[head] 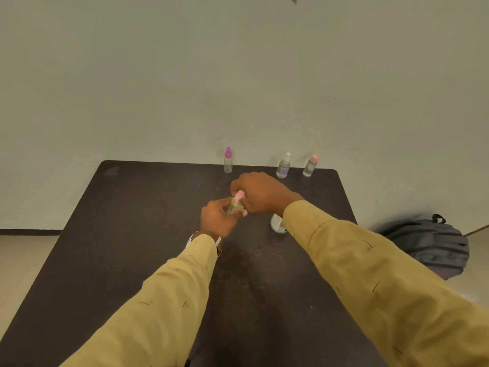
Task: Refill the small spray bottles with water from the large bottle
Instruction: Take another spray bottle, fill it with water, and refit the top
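Plain pale wall backs a dark table (148,234), and above its middle the person holds a small spray bottle (235,207) with a pink cap (240,194). The left hand (218,218) is wrapped around the bottle's body, tilting it slightly, which looks meant to keep it steady while the top is worked. The right hand (260,193) closes its fingertips on the pink cap from above, a pinch that suits twisting; whether the cap is coming off or going back on cannot be told. How full this bottle is cannot be read through the fingers. Just beside the right wrist, partly hidden by the yellow sleeve (344,255), stands a clear container (277,223), probably the large bottle kept close for pouring. Along the far edge three more small bottles stand upright and apart: one with a purple cap (228,160), one with a white sprayer (283,166), and one with a peach cap (311,166), parked out of the working space. A dark backpack (434,247) lies on the floor to the right.
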